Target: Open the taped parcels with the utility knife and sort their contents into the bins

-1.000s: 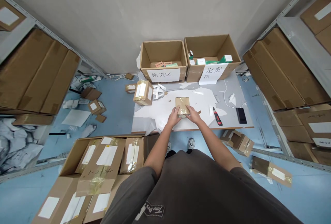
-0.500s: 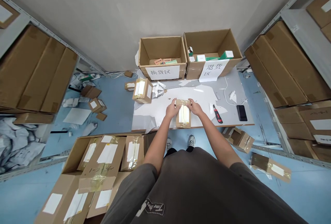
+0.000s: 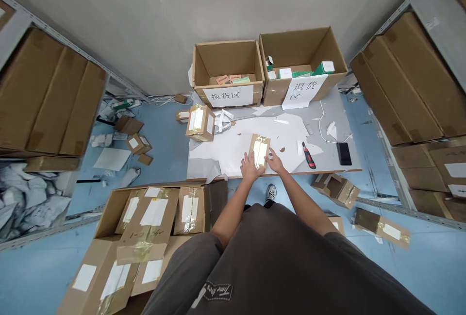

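Note:
A small taped cardboard box (image 3: 260,150) with a white label lies slightly turned on the white-covered table, near its front edge. My left hand (image 3: 249,166) is against the box's left side and near corner, its fingers somewhat spread. From the other side, my right hand (image 3: 275,161) touches the lower right edge with bent fingers. The box is held between both hands. To the right lies a red and black utility knife (image 3: 308,155). A scrap of brown cardboard (image 3: 282,149) rests beside the box.
Two large open cartons, one (image 3: 228,94) with a paper sign and another (image 3: 273,96) holding green-white packs, stand at the back. A taped box (image 3: 201,123) is at the table's left, a phone (image 3: 343,153) at right. A big carton (image 3: 105,223) of parcels stands lower left.
The small box has turned a little and shifted away from the table's front edge. Both my hands have moved from its far corners down to its near sides. A brown scrap now shows beside it.

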`<move>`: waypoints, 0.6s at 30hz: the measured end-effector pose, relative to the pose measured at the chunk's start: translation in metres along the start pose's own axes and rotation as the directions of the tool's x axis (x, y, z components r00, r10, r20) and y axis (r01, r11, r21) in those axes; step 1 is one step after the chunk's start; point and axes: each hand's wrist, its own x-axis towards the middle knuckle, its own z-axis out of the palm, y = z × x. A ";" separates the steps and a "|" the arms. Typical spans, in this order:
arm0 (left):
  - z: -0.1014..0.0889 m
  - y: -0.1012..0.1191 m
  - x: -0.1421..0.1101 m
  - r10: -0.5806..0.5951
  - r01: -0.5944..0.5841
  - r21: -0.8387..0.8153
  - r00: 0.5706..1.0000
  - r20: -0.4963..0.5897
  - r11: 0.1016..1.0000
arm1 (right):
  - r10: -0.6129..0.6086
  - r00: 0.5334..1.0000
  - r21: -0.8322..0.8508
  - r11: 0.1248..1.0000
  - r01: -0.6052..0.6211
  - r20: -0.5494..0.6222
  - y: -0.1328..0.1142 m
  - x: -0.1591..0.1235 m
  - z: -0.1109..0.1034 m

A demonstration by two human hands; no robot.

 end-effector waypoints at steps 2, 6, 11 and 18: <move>0.014 0.009 -0.008 -0.015 0.015 0.014 1.000 -0.003 1.000 | -0.007 1.000 0.046 0.999 0.006 0.024 0.005 -0.004 0.011; 0.019 0.011 -0.002 -0.070 0.069 -0.047 0.997 -0.029 0.996 | -0.044 0.997 0.113 0.993 0.036 0.067 0.007 -0.003 0.018; 0.003 -0.030 0.022 -0.080 0.076 -0.376 0.997 0.006 0.923 | -0.111 0.992 0.080 0.991 0.106 0.055 0.011 0.000 0.008; 0.009 -0.075 0.047 0.037 0.055 -0.564 0.988 0.152 0.824 | -0.064 0.985 -0.270 0.957 0.105 0.158 0.010 -0.012 0.005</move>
